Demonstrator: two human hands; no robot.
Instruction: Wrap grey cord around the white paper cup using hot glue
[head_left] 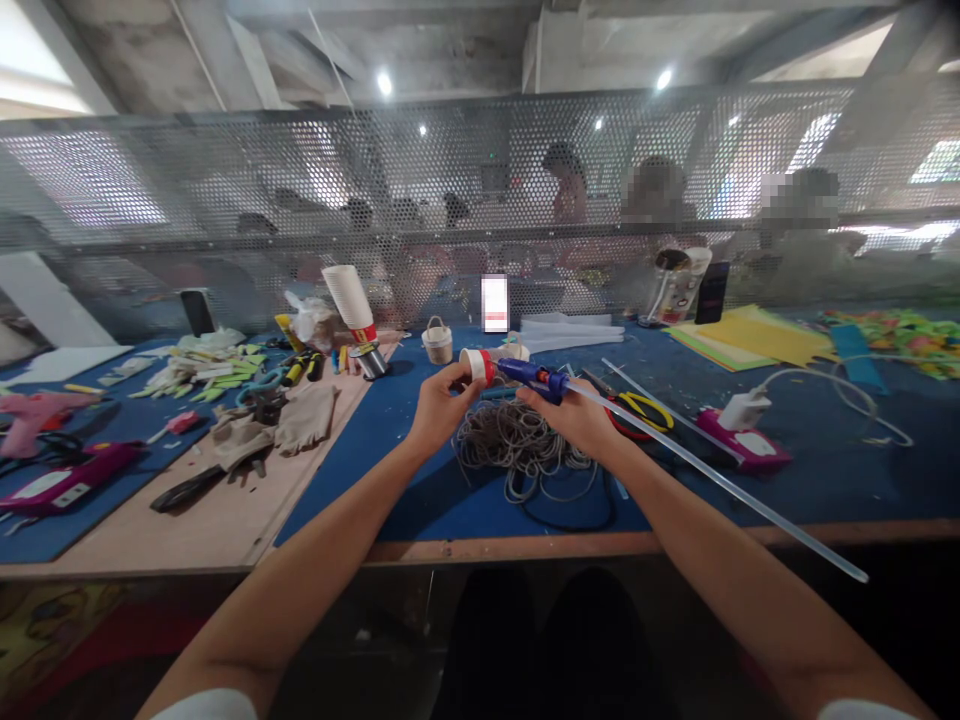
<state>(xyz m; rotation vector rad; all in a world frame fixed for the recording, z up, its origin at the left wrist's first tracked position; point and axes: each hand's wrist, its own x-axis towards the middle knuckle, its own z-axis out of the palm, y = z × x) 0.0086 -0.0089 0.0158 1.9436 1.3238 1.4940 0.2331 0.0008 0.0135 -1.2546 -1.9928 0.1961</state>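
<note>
My left hand (441,408) is closed around a small red-and-white paper cup (478,367), which lies on its side in the fingers. In my right hand (583,415) is a blue hot glue gun (531,376), its nozzle close to the cup; I cannot tell whether they touch. A long clear glue stick (720,475) runs out of the gun's back, past my right forearm. Beneath both hands lies a tangled heap of grey cord (499,440). Beyond my left hand stands a small cord-wrapped cup with a handle (436,345).
Stacked paper cups (346,295) lean at back left. Work gloves (306,418), a pink glue gun (37,415) and a magenta power strip (71,480) lie left. Yellow-handled pliers (649,408), another power strip (750,448) and yellow sheets (765,335) are right. A perforated metal screen (450,180) stands behind.
</note>
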